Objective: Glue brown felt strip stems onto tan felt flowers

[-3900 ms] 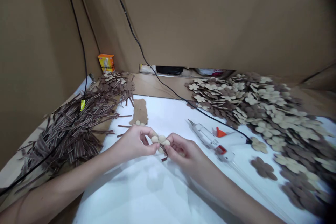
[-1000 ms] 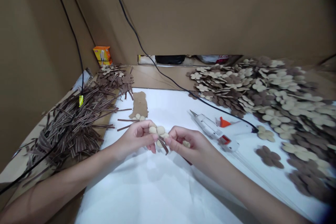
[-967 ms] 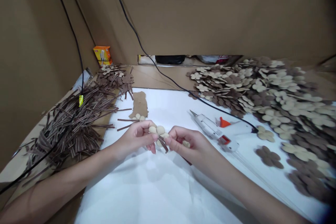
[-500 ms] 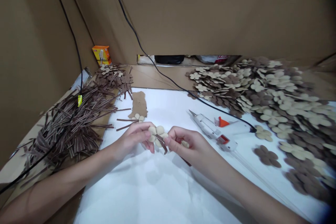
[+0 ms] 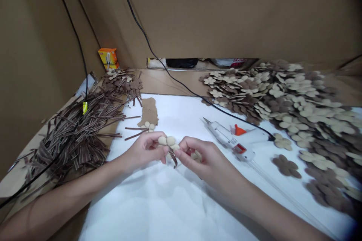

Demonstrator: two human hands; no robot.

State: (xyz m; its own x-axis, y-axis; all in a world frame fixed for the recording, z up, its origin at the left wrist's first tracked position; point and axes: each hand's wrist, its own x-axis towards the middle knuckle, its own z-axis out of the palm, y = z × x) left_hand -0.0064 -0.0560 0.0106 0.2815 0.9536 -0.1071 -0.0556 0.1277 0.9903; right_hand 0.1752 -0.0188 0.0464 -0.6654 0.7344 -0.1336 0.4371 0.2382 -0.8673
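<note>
Between my two hands is a cream felt flower [image 5: 169, 141] with a short brown stitched ribbon [image 5: 172, 157] lying across its middle and hanging down. My left hand [image 5: 148, 148] pinches the flower's left petals between thumb and fingers. My right hand [image 5: 198, 154] pinches its right side, thumb by the ribbon. Another pale petal shape shows behind my right thumb, partly hidden by the hand. Just beyond my left hand, a second cream flower [image 5: 149, 125] rests on the white sheet [image 5: 141, 203] with ribbon pieces beside it.
A white glue gun [image 5: 232, 141] with an orange trigger lies to the right, its black cord [image 5: 175, 81] running across. Felt flowers [image 5: 294, 94] are heaped at the right, cut ribbons [image 5: 79, 135] at the left. A brown scrap [image 5: 149, 111] and an orange box [image 5: 108, 58] are further back.
The flower has tilted a little in my fingers, and my left thumb has moved right and down, closer to the ribbon. Both hands still grip it.
</note>
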